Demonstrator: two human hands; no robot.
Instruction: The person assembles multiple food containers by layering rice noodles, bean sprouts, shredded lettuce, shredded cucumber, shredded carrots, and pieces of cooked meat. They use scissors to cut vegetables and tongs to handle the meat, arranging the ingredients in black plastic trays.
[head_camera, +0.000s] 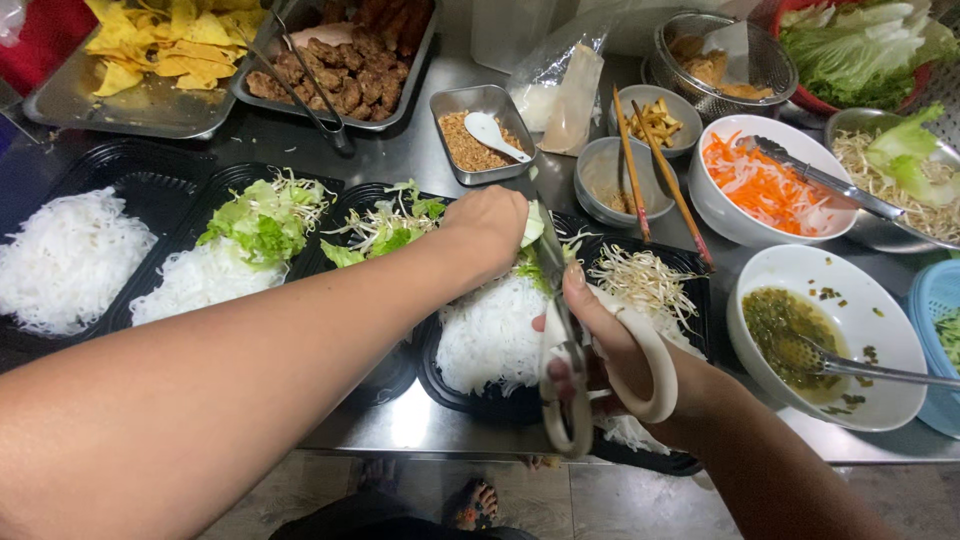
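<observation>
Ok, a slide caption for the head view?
Right hand snips lettuce held by left hand with scissors over noodle tray.

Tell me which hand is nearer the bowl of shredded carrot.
Right. The right hand, working white-handled scissors, is just below-left of the carrot bowl; the left hand, holding lettuce, sits farther left.
</observation>
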